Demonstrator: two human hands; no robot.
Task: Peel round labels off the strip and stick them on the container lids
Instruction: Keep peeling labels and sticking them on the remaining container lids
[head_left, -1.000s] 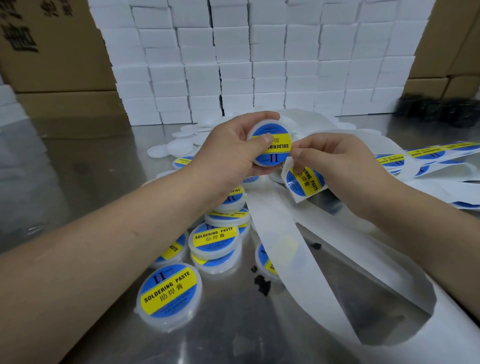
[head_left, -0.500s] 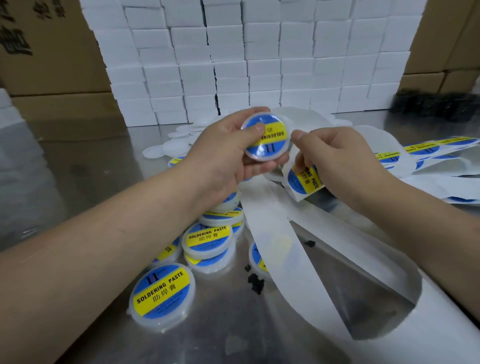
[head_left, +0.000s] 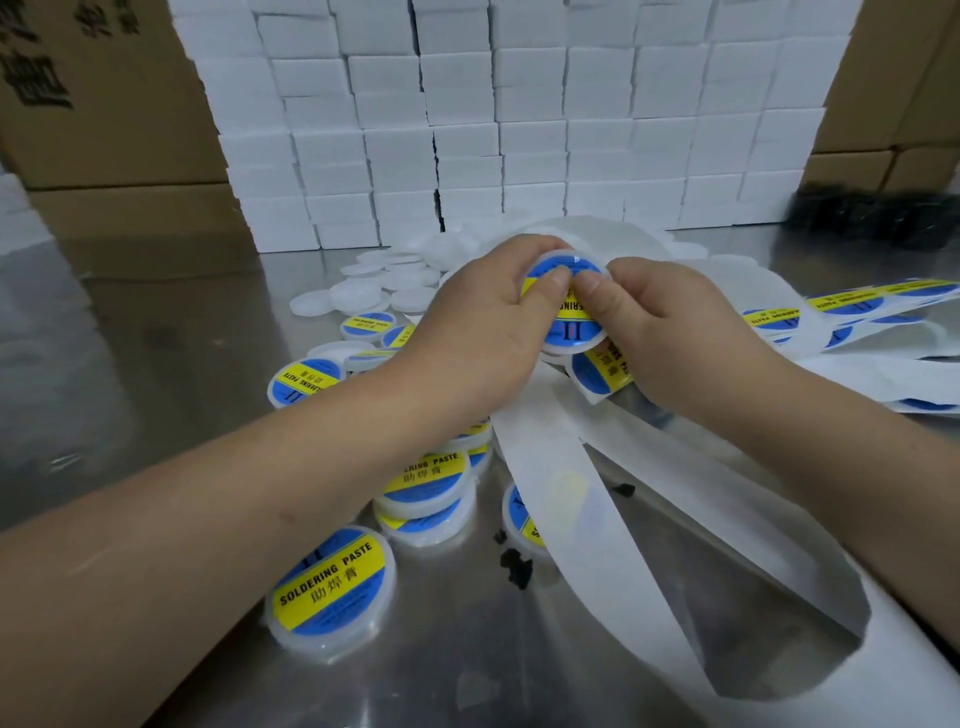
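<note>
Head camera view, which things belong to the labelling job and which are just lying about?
Job: held container, left hand, right hand, label strip, labelled containers, unlabelled white lids.
Lying about: white boxes, cardboard cartons, black scraps.

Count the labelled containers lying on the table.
7 labelled containers for sure: one nearest the camera, two stacked beside the left forearm, one half under the backing strip, three beyond the forearm. Slivers under it hint at more.

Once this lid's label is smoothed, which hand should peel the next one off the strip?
Probably the right hand: the next unpeeled label lies just under it, while the left hand grips the container.
</note>
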